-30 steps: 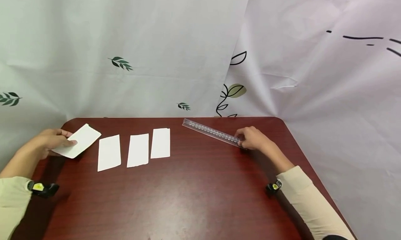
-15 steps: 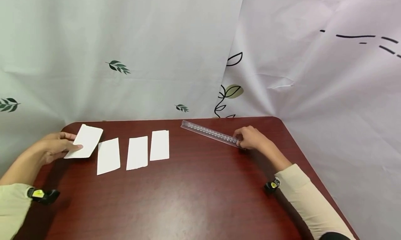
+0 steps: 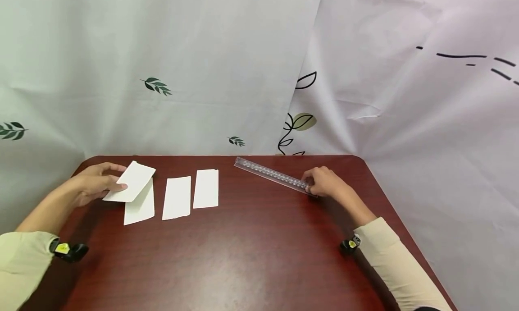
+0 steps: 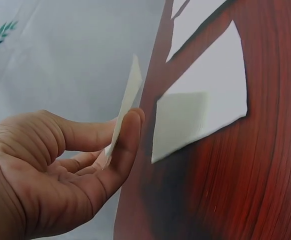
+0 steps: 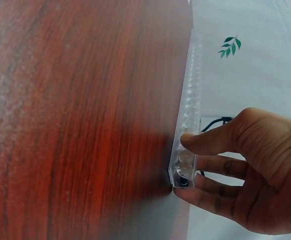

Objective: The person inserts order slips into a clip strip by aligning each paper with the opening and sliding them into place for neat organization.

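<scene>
White curtains printed with small green leaves hang behind the dark red wooden table (image 3: 243,257) where I work. My left hand (image 3: 91,182) pinches a white rectangular paper slip (image 3: 130,182) between thumb and fingers at about ten o'clock on the table; the slip is lifted off the wood and tilted, and its near edge overlaps the far end of the leftmost flat white paper slip (image 3: 140,205) lying beneath it. Toward three o'clock from that one lie the middle white paper slip (image 3: 176,198) and then the rightmost white paper slip (image 3: 206,189), each apart from its neighbour. My right hand (image 3: 328,182) grips the near end of a long clear plastic ruler (image 3: 272,175) at about two o'clock, thumb on top and fingers under its edge; the ruler runs from my hand toward eleven o'clock, resting on the table.
</scene>
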Demonstrator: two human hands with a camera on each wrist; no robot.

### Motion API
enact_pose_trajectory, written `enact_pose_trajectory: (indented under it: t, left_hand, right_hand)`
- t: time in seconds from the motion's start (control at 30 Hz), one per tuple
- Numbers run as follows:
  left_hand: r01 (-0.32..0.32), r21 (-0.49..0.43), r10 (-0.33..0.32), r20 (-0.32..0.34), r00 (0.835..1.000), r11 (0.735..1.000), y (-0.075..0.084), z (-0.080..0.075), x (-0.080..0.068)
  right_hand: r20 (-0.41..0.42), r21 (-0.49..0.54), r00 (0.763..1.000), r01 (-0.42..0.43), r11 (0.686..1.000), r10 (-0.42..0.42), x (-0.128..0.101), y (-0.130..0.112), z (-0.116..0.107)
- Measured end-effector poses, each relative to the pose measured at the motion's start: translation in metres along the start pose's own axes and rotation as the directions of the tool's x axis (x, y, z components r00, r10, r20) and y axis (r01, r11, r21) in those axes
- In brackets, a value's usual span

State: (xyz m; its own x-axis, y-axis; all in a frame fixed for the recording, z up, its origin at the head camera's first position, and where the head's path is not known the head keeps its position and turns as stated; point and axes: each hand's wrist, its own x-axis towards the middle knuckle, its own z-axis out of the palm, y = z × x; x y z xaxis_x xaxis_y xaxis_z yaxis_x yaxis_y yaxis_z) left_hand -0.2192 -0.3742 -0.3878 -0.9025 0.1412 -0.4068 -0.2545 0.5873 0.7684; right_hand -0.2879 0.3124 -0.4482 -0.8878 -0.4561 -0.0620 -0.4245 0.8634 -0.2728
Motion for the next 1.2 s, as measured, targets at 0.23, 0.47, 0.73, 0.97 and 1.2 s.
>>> enact_pose_trajectory:
  t: [0.23, 0.47, 0.73, 0.97, 1.2]
  left_hand:
    - [-0.049, 0.006, 0.049, 0.038, 0.998, 0.999, 0.019, 0.024, 0.008]
    - [-0.063, -0.029, 0.065, 0.043, 0.997, 0.998, 0.031, 0.040, 0.015]
    - [-0.059, -0.076, 0.063, 0.049, 0.997, 0.995, 0.038, 0.056, 0.025]
    - [-0.066, -0.099, 0.071, 0.056, 0.996, 0.993, 0.049, 0.072, 0.032]
    - [-0.075, -0.134, 0.084, 0.067, 0.994, 0.988, 0.060, 0.092, 0.042]
  right_hand:
    - [-0.006, -0.015, 1.000, 0.005, 1.000, -0.005, 0.000, -0.003, -0.002]
    - [0.004, -0.008, 1.000, -0.005, 1.000, 0.005, 0.000, -0.001, -0.001]
    - [-0.026, -0.031, 1.000, 0.015, 0.999, -0.015, 0.009, 0.018, 0.016]
    - [-0.004, 0.010, 1.000, 0.013, 1.000, -0.013, 0.004, 0.009, 0.005]
    - [-0.001, -0.002, 1.000, -0.004, 1.000, 0.004, 0.001, 0.001, 0.000]
